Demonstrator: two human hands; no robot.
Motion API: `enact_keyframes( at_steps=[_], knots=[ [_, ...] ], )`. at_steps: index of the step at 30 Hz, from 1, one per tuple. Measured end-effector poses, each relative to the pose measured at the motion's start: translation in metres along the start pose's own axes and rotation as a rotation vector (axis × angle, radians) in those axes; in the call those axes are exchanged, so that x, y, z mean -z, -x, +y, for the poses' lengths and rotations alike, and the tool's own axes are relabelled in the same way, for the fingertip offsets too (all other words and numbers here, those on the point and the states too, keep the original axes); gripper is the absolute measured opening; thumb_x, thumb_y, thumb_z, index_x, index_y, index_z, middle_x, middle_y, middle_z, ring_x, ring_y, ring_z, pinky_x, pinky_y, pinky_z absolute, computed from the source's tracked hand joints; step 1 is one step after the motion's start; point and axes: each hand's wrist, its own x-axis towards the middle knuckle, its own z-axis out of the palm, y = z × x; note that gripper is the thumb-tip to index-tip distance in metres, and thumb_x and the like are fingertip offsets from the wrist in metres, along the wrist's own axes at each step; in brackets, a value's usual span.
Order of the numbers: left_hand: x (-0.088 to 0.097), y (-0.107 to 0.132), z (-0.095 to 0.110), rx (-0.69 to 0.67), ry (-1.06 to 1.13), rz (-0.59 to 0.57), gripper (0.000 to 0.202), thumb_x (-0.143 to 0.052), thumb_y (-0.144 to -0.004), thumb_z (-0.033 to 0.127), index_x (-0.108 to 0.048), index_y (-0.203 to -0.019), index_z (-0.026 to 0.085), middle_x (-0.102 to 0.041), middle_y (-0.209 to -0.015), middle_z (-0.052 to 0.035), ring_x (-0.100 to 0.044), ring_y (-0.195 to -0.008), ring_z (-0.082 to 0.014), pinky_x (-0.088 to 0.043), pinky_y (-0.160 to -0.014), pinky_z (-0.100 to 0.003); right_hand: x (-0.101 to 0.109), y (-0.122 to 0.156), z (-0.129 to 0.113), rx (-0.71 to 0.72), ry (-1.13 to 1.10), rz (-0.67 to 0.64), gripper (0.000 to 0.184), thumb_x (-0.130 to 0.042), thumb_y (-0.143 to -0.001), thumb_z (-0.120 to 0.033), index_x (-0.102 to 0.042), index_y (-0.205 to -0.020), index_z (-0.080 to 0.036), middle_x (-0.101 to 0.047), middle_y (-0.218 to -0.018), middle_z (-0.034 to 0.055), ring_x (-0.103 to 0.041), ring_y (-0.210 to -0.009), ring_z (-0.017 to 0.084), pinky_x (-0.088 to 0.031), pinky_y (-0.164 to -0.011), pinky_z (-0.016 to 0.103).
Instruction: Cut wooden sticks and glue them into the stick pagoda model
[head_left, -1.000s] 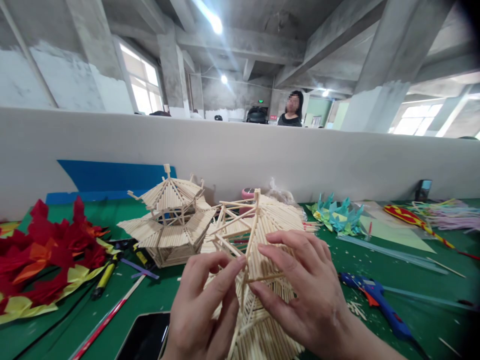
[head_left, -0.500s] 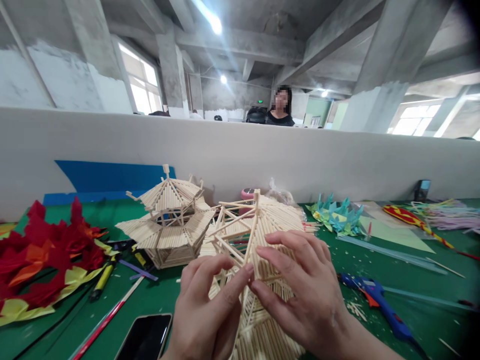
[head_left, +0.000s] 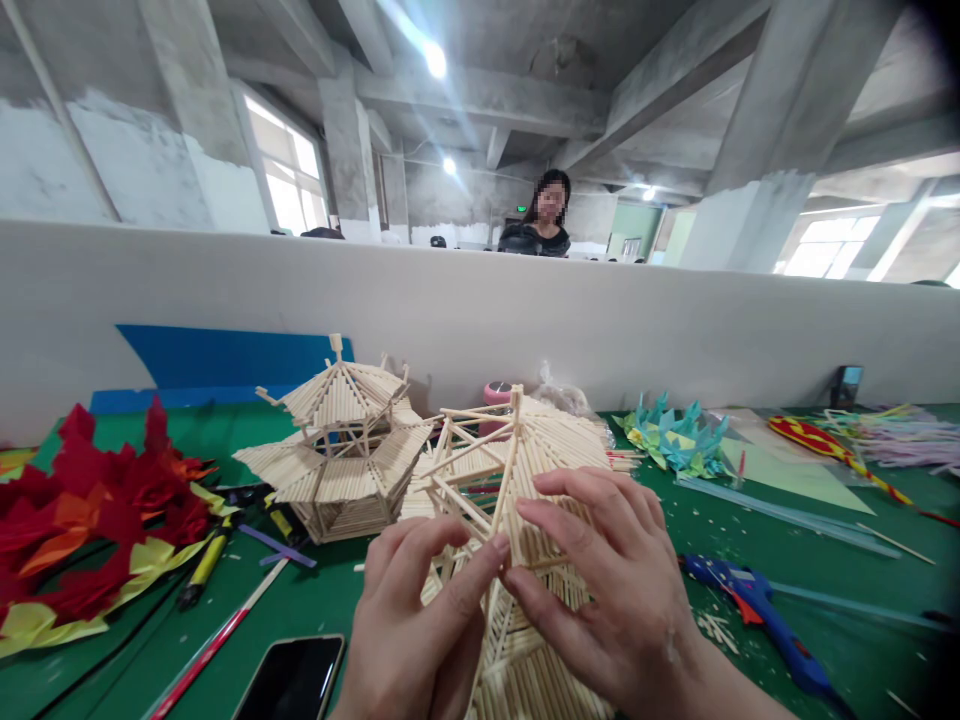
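Observation:
Both of my hands are on a pale wooden-stick roof frame (head_left: pixel 517 460) standing on the green table. My left hand (head_left: pixel 420 630) is curled against its near left side, fingertips pinched on a thin stick of the frame. My right hand (head_left: pixel 607 590) lies over the slatted right face, fingers pressed on the sticks, thumb meeting my left fingertips. A finished two-tier stick pavilion (head_left: pixel 337 450) stands just behind and left of the frame.
A black phone (head_left: pixel 292 680) lies at the near edge. Red and yellow paper flowers (head_left: pixel 82 530) are at left, a blue glue gun (head_left: pixel 757 610) at right, teal paper pieces (head_left: pixel 675 435) behind. A grey partition (head_left: pixel 675 330) backs the table; a person stands beyond it.
My hands have shifted slightly on the stick frame, the left fingertips closing toward the right thumb. The person behind the partition has moved to the left. The view has dipped a little.

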Motion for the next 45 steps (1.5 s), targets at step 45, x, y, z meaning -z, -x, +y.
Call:
enact_keyframes(
  at_steps=[45],
  knots=[
    [0.003, -0.005, 0.005, 0.068, 0.059, 0.011, 0.049, -0.042, -0.074, -0.003, -0.05, -0.114, 0.023, -0.047, -0.101, -0.0061, -0.044, -0.09, -0.0195, -0.041, -0.073, -0.036, 0.001, 0.002, 0.002, -0.001, -0.016, -0.045, 0.03, -0.062, -0.071, -0.026, -0.057, -0.1, -0.021, -0.054, -0.104, 0.0034, -0.047, -0.096, 0.02, -0.034, -0.082, 0.036]
  ],
)
